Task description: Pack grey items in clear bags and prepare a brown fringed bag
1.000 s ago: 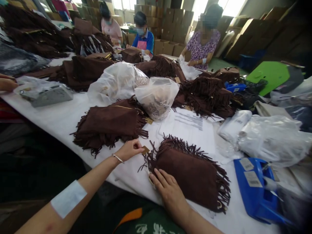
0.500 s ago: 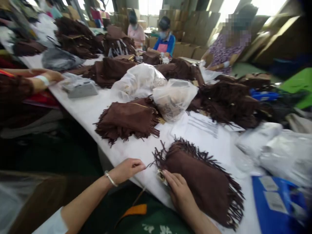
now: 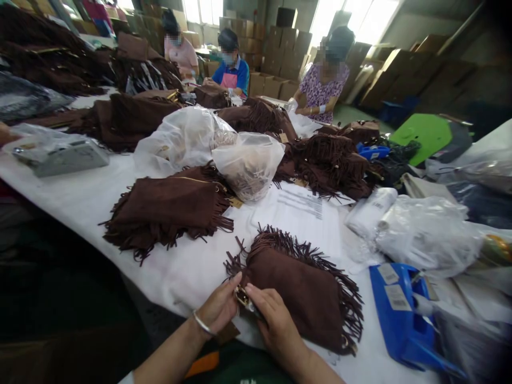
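Observation:
A dark brown fringed bag [image 3: 296, 285] lies flat on the white-covered table in front of me. At its near left corner is a gold metal clasp [image 3: 241, 295]. My left hand [image 3: 220, 308], with a bracelet at the wrist, closes on the clasp from the left, thumb up against it. From the other side my right hand [image 3: 276, 320] has its fingers curled over the clasp and the bag's edge. My palms hide part of the hardware. Under my wrists there is a small brown tag [image 3: 228, 332], partly covered.
More fringed bags [image 3: 164, 205] lie to the left. Filled plastic bags [image 3: 248, 162] and a printed sheet [image 3: 298, 205] are beyond. At right are a blue plastic tool [image 3: 394, 314] and clear wrapping [image 3: 432, 229]. Co-workers [image 3: 234, 72] stand across the table.
My left hand has moved right, from pinching a thin strip of fringe to the clasp beside my right hand. The view has turned to the right.

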### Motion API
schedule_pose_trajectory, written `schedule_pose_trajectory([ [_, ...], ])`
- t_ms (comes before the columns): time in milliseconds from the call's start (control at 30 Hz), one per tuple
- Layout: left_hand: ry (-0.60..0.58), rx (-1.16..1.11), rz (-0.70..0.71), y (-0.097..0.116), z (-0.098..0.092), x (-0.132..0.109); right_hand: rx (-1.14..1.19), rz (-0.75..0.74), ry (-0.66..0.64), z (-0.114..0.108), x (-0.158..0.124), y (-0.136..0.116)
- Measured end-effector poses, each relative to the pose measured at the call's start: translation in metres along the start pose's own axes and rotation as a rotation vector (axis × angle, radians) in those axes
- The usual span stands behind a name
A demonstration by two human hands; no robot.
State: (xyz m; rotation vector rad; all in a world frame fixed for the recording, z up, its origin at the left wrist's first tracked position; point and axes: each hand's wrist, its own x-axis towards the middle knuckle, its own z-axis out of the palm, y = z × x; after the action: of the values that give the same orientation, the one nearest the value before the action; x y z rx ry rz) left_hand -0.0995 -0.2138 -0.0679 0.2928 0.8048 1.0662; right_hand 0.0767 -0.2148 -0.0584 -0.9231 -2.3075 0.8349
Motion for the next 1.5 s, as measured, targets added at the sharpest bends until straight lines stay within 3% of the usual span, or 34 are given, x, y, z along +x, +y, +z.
schedule_pose_trajectory([
  [67,0.067,0.003,0.046,0.0,0.003,0.017,0.003,-0.006,-0.021,0.0,-0.002,-0.001],
  [300,0.131,0.098,0.238,0.014,0.004,0.072,0.029,-0.017,-0.034,0.0,-0.007,0.0],
  [400,0.165,0.177,0.325,0.017,0.007,0.079,0.036,-0.007,-0.076,0.0,-0.008,0.001],
  [500,0.15,0.313,0.404,0.016,0.011,0.069,0.012,0.021,-0.187,-0.002,-0.008,0.002],
  [567,0.021,0.614,0.455,0.014,0.015,0.059,0.007,0.024,-0.255,-0.003,-0.006,0.001],
  [667,-0.217,1.31,0.594,0.005,0.021,0.049,0.053,0.0,-0.285,-0.01,-0.006,-0.001],
  [733,-0.281,1.615,0.679,-0.002,0.026,0.045,0.132,-0.048,-0.264,-0.018,-0.014,-0.003],
  [800,-0.34,1.767,0.729,-0.008,0.033,0.043,0.246,-0.073,-0.205,-0.031,-0.03,-0.004],
  [867,-0.452,1.871,0.778,-0.014,0.043,0.041,0.375,0.005,-0.057,-0.043,-0.056,-0.003],
  [1033,-0.841,2.072,0.801,-0.037,0.079,0.05,0.67,0.564,0.475,-0.059,-0.133,0.002],
  [1133,-1.019,2.132,0.831,-0.057,0.096,0.059,0.852,0.79,0.681,-0.059,-0.162,0.004],
  [1333,-1.023,2.098,1.215,-0.078,0.092,0.068,1.271,0.899,0.678,-0.058,-0.168,0.01],
  [1500,-0.996,1.926,1.282,-0.064,0.092,0.063,1.642,0.777,0.839,-0.057,-0.138,0.028],
])
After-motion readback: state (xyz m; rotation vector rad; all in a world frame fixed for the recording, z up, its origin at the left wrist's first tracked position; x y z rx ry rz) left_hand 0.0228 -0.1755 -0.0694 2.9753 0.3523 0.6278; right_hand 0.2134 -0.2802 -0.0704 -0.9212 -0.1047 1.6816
